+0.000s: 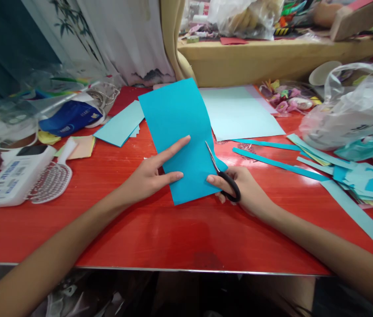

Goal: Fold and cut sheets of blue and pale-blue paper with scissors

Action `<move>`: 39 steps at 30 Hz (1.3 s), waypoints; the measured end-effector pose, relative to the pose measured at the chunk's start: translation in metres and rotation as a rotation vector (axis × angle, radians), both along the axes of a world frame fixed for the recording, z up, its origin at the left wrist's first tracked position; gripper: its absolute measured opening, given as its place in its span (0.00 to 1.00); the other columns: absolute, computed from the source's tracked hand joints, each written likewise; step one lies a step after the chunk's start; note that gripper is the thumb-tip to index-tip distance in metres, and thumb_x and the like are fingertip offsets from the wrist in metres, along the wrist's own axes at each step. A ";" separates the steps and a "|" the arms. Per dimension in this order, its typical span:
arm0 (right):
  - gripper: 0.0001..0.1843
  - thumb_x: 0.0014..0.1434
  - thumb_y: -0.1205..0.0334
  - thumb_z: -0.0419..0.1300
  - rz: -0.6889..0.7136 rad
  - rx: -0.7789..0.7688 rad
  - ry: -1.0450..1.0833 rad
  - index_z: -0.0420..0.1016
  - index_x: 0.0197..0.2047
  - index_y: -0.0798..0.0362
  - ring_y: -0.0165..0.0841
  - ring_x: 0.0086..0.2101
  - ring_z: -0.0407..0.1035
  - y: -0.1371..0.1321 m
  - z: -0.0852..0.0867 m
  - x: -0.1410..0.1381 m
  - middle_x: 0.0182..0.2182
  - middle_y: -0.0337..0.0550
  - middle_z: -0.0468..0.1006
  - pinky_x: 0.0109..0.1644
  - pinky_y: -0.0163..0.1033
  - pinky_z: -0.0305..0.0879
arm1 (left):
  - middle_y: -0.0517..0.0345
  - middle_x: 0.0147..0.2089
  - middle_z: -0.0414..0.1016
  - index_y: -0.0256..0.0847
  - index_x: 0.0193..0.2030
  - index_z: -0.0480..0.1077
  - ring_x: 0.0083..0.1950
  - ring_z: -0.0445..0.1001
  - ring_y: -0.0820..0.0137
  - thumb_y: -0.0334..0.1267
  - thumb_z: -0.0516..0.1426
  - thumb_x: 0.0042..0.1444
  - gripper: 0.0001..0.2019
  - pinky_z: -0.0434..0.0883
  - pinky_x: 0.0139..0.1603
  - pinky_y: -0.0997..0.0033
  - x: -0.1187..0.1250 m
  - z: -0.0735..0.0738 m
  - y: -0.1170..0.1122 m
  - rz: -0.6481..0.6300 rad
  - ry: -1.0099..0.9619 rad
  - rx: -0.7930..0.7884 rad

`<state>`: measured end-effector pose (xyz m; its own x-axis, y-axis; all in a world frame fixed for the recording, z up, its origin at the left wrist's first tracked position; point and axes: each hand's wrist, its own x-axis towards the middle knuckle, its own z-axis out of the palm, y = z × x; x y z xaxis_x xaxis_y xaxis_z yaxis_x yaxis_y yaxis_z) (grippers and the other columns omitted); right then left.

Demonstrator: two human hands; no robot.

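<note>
My left hand (155,174) grips the blue paper (179,119) by its left edge over the red table (189,242), thumb and forefinger lying on top. My right hand (247,187) holds the scissors (225,176), a blade over the paper near its right edge.

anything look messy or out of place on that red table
The paper scraps lie in a loose heap at the right, with a blue strip straggling out. The hairbrush on the left also seems odd on a table with scissors in use.
</note>
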<state>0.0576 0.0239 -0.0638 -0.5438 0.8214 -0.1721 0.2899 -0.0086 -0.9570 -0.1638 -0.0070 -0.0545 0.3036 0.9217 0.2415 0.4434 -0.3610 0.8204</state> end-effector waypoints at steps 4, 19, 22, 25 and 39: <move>0.25 0.49 0.42 0.59 -0.013 -0.012 0.009 0.63 0.15 0.54 0.22 0.13 0.55 0.000 -0.003 0.001 0.10 0.36 0.65 0.17 0.32 0.46 | 0.70 0.66 0.48 0.56 0.63 0.50 0.67 0.46 0.58 0.47 0.55 0.53 0.31 0.55 0.64 0.59 0.001 0.000 -0.001 0.002 -0.008 -0.019; 0.26 0.47 0.40 0.58 -0.042 0.016 -0.018 0.62 0.15 0.54 0.23 0.12 0.56 0.002 -0.005 0.002 0.09 0.35 0.63 0.15 0.31 0.45 | 0.71 0.66 0.47 0.57 0.63 0.50 0.67 0.45 0.59 0.44 0.56 0.53 0.31 0.55 0.64 0.58 0.002 -0.002 -0.001 -0.024 -0.028 -0.035; 0.26 0.46 0.39 0.59 -0.050 0.018 -0.013 0.61 0.16 0.53 0.23 0.13 0.57 0.001 -0.004 0.001 0.11 0.34 0.63 0.15 0.31 0.47 | 0.71 0.66 0.48 0.57 0.63 0.50 0.67 0.45 0.59 0.44 0.57 0.53 0.31 0.55 0.64 0.57 0.002 -0.002 -0.001 -0.023 -0.023 -0.035; 0.26 0.44 0.39 0.60 -0.059 0.002 0.001 0.60 0.16 0.53 0.24 0.14 0.58 0.001 -0.005 0.000 0.13 0.34 0.62 0.15 0.31 0.48 | 0.71 0.66 0.48 0.57 0.63 0.50 0.67 0.46 0.59 0.44 0.57 0.53 0.31 0.57 0.63 0.58 0.002 -0.003 -0.001 -0.024 -0.029 -0.033; 0.26 0.46 0.41 0.60 -0.074 0.016 0.015 0.57 0.16 0.53 0.23 0.15 0.51 0.000 -0.004 0.001 0.13 0.33 0.58 0.17 0.33 0.43 | 0.72 0.66 0.48 0.58 0.62 0.50 0.67 0.45 0.58 0.47 0.56 0.52 0.32 0.55 0.64 0.58 0.004 -0.002 -0.004 -0.036 -0.040 -0.076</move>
<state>0.0589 0.0239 -0.0681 -0.4842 0.8619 -0.1505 0.2745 -0.0137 -0.9615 -0.1594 -0.0108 -0.0570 0.3287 0.9264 0.1836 0.3976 -0.3120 0.8629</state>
